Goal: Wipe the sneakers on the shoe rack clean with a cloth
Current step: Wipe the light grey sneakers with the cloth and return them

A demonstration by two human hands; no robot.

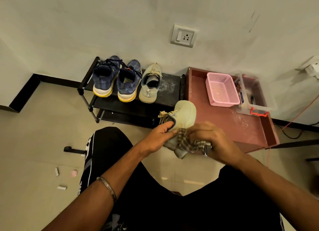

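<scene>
My left hand (161, 134) grips a pale beige sneaker (185, 115) by its opening, held in the air in front of the black shoe rack (170, 85), toe pointing away from me. My right hand (211, 139) holds a striped grey cloth (196, 144) bunched against the sneaker's side near the heel. On the rack's top shelf stand two navy sneakers with yellow-white soles (115, 79) and the matching beige sneaker (150, 85), heels toward me.
A low pinkish-red table (229, 120) stands right of the rack, carrying a pink basket (221, 89) and a clear plastic box (253, 96). A wall socket (184, 35) sits above. Small bits of litter (62, 187) lie on the tiled floor at left. An orange cable (296, 116) runs at right.
</scene>
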